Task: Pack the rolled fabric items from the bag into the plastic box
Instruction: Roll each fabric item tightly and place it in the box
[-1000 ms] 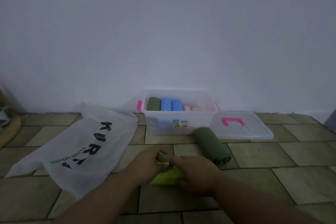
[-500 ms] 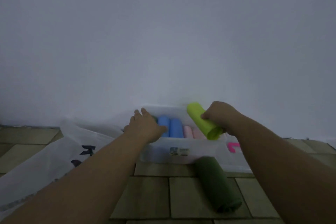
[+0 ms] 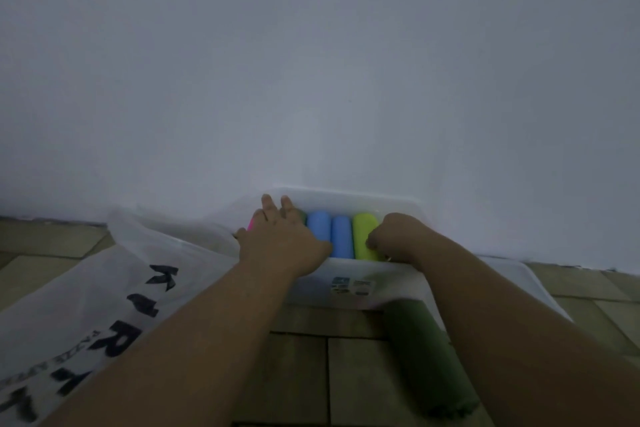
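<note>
The clear plastic box (image 3: 346, 198) stands against the wall. Two blue rolls (image 3: 329, 230) lie side by side in it, with a lime green roll (image 3: 363, 232) to their right. My right hand (image 3: 398, 236) is curled on the lime roll's near end, down inside the box. My left hand (image 3: 284, 239) lies flat with spread fingers over the box's left part, covering a dark green roll there. Another dark green roll (image 3: 426, 354) lies on the floor in front of the box. The white plastic bag (image 3: 114, 288) is spread out at the left.
The box's clear lid (image 3: 512, 274) lies on the tiled floor to the right of the box, partly behind my right arm. A pink latch (image 3: 250, 224) shows at the box's left end. The white wall rises just behind the box.
My right hand has carried the lime roll from above the box down into it, beside the blue rolls. My left hand has slid further over the box's left part. The view moved closer.
</note>
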